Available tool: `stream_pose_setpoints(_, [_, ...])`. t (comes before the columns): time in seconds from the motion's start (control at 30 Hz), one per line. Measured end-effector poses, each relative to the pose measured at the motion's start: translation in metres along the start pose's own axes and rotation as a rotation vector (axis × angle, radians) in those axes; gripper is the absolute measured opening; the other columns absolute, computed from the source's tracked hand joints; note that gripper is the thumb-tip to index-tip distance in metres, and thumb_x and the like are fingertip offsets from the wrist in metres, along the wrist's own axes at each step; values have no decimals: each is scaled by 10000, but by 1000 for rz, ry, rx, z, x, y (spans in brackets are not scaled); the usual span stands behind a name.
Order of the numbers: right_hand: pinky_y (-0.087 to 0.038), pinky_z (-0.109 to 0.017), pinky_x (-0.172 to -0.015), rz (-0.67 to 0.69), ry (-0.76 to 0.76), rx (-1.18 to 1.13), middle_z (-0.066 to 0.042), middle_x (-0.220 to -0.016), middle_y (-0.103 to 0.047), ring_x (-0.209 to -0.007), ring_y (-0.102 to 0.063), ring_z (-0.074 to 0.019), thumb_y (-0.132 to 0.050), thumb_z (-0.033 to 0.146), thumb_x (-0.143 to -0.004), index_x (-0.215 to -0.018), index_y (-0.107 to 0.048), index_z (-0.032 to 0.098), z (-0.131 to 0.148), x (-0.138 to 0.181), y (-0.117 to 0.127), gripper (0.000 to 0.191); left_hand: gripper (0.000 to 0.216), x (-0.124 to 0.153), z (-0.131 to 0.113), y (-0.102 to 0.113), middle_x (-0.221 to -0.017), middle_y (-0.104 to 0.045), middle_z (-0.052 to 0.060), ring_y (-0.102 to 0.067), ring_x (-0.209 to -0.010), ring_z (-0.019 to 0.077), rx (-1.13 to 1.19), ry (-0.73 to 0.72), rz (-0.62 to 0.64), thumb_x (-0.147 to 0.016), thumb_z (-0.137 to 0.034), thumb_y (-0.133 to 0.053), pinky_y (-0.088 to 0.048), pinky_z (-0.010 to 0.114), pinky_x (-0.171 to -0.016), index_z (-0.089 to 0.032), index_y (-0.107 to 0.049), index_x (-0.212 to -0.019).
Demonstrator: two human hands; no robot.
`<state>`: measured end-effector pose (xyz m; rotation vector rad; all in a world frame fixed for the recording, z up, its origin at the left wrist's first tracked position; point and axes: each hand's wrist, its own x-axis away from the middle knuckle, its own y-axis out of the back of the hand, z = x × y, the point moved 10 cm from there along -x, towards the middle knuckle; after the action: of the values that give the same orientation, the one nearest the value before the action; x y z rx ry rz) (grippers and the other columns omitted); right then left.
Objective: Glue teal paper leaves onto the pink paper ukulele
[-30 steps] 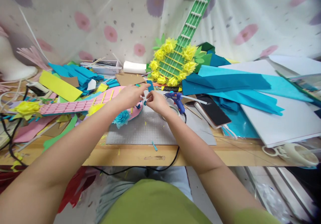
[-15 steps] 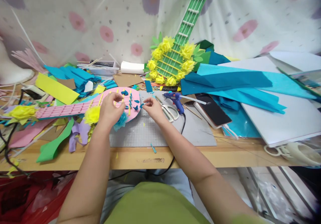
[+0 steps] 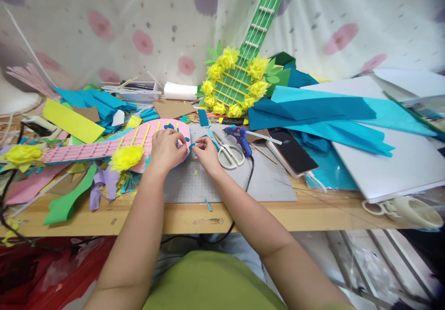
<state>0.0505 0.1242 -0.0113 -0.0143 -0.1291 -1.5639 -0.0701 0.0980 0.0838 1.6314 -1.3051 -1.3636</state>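
Our left hand (image 3: 167,148) curls over the body of the pink guitar (image 3: 149,138), at the mat's left side; we cannot tell whether those fingers grip anything. Our right hand (image 3: 207,152) pinches a blue scrap (image 3: 193,146) just beside the guitar's rounded end. Between our wrists the mat (image 3: 264,182) spreads open, stopping short of the table's (image 3: 264,217) front edge. One tray (image 3: 141,95) holds sticks. We count two guitars, the other green (image 3: 239,80), one glue gun (image 3: 243,139), one pair of scissors (image 3: 232,156).

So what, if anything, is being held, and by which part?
The right hand pinches a blue scrap by one end; whether the left hand holds anything can't be told.
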Motion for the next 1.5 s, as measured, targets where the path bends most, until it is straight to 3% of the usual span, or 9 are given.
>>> stream_pose_setpoints(0.13, [-412,-278,-679,-12,-18,3,67,-647,-546,-671,-553,-139,-580,204,-638,-793,-494,222,-1,1,0,178,128,0,0,0,-975,-642,68,-540,-1014,266,1,-5,-1,-742,-243,-560,-347,433,-946,-210,-684,-748])
stream_pose_setpoints(0.33, [-396,-268,-662,-20,-16,-11,71,-631,-519,-647,-530,-132,-570,191,-632,-783,-483,222,-2,0,0,177,198,3,-10,1,-1031,-619,55,-521,-1051,242,68,-104,24,-753,-319,-592,-342,416,-963,-233,-691,-901])
stream_pose_setpoints(0.43, [-393,-265,-657,-24,-18,-12,72,-624,-512,-637,-523,-129,-564,188,-632,-778,-480,222,-4,-1,1,172,131,3,-12,0,-1043,-615,49,-500,-1073,253,38,-130,27,-728,-305,-616,-300,436,-1003,-238,-699,-804])
stream_pose_setpoints(0.57, [-393,-262,-654,-13,-18,-17,75,-617,-509,-636,-527,-128,-562,190,-633,-775,-485,221,-2,0,0,165,77,1,-6,1,-1025,-621,55,-475,-1094,271,-1,-92,9,-696,-252,-614,-271,459,-1020,-224,-685,-708])
stream_pose_setpoints(1.2, [-422,-270,-695,-5,2,42,65,-663,-561,-690,-573,-133,-592,179,-654,-765,-485,218,-2,2,-11,159,89,0,5,2,-970,-651,54,-536,-1043,260,29,3,4,-697,-230,-576,-341,439,-977,-214,-664,-690])
stream_pose_setpoints(1.37, [-432,-273,-696,42,10,47,62,-687,-585,-708,-590,-135,-584,190,-654,-793,-497,218,1,3,-13,166,81,-2,16,17,-948,-666,37,-565,-1019,229,128,37,-102,-733,-263,-584,-363,398,-978,-211,-640,-707])
stream_pose_setpoints(1.5, [-435,-287,-705,84,71,91,40,-743,-606,-715,-583,-138,-567,231,-683,-785,-514,218,8,4,-8,116,129,7,54,50,-898,-654,31,-582,-945,179,275,158,-313,-775,-306,-572,-418,332,-921,-183,-612,-771])
